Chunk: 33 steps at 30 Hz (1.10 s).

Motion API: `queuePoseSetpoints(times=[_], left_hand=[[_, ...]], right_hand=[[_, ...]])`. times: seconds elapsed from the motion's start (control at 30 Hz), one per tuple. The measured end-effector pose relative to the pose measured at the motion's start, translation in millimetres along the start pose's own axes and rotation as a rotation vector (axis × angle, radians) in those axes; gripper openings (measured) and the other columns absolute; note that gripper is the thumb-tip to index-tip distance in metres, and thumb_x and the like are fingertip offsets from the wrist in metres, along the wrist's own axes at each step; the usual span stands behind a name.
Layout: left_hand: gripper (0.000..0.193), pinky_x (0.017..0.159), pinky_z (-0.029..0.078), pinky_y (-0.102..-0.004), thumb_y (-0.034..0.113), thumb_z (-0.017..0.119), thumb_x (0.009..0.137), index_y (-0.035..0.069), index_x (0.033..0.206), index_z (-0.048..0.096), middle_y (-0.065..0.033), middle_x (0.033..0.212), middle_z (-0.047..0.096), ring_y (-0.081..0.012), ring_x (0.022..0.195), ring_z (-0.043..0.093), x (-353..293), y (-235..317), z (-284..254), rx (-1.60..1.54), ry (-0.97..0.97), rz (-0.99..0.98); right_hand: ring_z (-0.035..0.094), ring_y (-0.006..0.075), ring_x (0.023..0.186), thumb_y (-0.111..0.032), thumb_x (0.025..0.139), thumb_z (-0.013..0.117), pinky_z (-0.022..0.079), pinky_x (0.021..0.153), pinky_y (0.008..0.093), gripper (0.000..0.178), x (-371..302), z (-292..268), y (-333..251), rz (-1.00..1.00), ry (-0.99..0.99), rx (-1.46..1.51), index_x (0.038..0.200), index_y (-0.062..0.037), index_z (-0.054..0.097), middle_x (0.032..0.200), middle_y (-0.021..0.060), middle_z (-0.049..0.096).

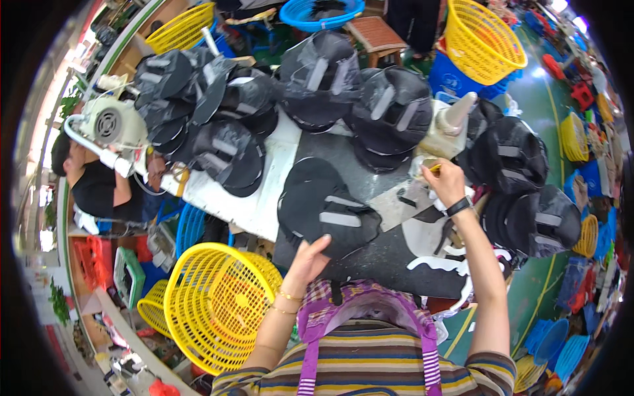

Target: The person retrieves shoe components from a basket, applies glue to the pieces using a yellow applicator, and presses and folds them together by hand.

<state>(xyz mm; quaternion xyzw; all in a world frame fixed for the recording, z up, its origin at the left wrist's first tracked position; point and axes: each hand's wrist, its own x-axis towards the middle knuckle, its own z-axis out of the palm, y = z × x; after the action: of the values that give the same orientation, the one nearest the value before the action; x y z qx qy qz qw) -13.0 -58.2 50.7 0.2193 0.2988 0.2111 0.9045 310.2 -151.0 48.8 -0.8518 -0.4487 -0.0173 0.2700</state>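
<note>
A black cap lies in front of me on the dark worktop, two pale grey strips on its fabric. My left hand holds the cap's near edge, its thumb raised and some fingers hidden. Farther right, my right hand is closed in a pinch on a thin yellow stick. The stick's lower end is at a small clear cup, where its tip cannot be made out. Behind the cup stands a whitish container with a cone-shaped top.
Stacks of black caps line the table's far side, with more caps at the right. White cut pieces lie near my right forearm. A yellow basket stands at the left. A person sits by a machine at far left.
</note>
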Motion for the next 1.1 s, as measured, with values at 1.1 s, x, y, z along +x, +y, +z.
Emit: queuePoseSetpoints(times=[1.1], left_hand=[[0.043, 0.091, 0.036, -0.0278, 0.007, 0.062, 0.079, -0.002, 0.119, 0.046, -0.0071, 0.116, 0.050, -0.0154, 0.103, 0.046, -47.6, 62.7, 58.8, 0.715, -0.265, 0.225]], right_hand=[[0.062, 0.0198, 0.075, 0.002, 0.067, 0.059, 0.048, 0.069, 0.0282, 0.016, -24.1, -124.5, -195.1, -0.364, -0.101, 0.751, 0.083, -0.0005, 0.056, 0.083, 0.0103, 0.062]])
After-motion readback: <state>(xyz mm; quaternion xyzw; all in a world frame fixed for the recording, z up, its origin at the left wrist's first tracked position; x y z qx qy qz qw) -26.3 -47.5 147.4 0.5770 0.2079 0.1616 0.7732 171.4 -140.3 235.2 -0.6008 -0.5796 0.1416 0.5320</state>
